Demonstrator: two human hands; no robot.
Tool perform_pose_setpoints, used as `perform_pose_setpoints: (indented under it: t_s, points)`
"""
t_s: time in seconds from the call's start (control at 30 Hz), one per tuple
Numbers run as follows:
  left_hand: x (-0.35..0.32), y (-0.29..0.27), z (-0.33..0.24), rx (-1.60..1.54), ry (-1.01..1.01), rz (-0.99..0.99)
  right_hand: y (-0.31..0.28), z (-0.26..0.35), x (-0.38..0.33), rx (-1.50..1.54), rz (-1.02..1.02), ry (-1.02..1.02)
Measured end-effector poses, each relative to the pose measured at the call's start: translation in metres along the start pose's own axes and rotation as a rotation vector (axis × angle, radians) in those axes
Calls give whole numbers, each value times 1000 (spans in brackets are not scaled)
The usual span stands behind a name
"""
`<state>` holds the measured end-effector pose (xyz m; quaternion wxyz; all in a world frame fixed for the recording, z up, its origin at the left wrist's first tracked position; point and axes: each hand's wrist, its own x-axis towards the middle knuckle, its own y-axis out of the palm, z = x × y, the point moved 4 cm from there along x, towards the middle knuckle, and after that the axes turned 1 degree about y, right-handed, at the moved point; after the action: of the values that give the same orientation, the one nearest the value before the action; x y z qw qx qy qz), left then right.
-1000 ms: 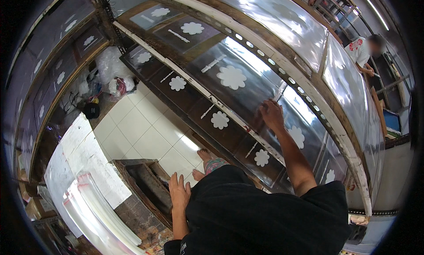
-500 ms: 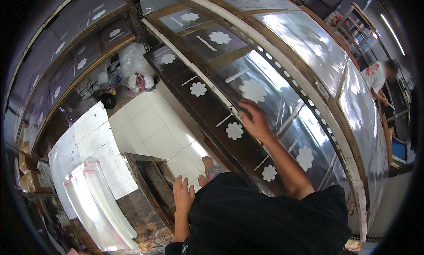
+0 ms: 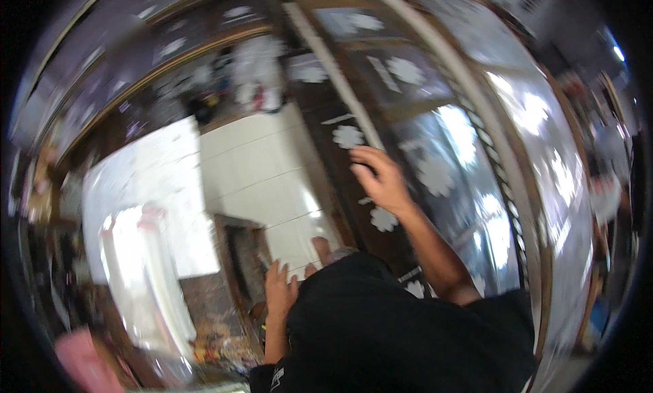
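My right hand (image 3: 381, 178) is open, thumb and fingers apart, and nothing shows in it. It hovers at the near edge of a rack, close to a white flower shape (image 3: 347, 136) on a dark panel. Beside it, a clear plastic sheet bears a larger white flower shape (image 3: 435, 175). My left hand (image 3: 280, 287) hangs low with its fingers spread and holds nothing that I can see. It is nearest to a worn wooden box-like frame (image 3: 238, 250) at the table's side. Motion smears much of the picture.
On the table at left, a stack of clear plastic sleeves (image 3: 139, 277) lies partly over a white sheet (image 3: 173, 161). Pale tiled floor (image 3: 255, 168) runs between table and rack. A pink thing (image 3: 88, 362) is at lower left. Another person (image 3: 605, 195) appears blurred at far right.
The view has swung, so the rack and table sit differently in the picture. My right hand is now nearer the dark panel's flower shape, away from the clear sheet. Both hands remain open.
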<state>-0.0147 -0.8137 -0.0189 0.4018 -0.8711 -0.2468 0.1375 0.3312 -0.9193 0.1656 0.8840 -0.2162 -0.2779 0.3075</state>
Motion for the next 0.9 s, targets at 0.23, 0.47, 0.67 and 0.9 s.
perform_pose_setpoints:
  t_s: [0.23,0.47,0.67,0.9]
  points:
    - [15,-45,-32,-3,-139,-171,64,-29,26,281,179,99]
    - [-24,-71,-38,-21,-398,-415,143,-7,49,419,470,35]
    - [-51,-97,-30,101,-502,-688,194,22,34,360,725,-92]
    - [-69,-147,-28,205,-574,-866,212,20,-8,311,905,-65]
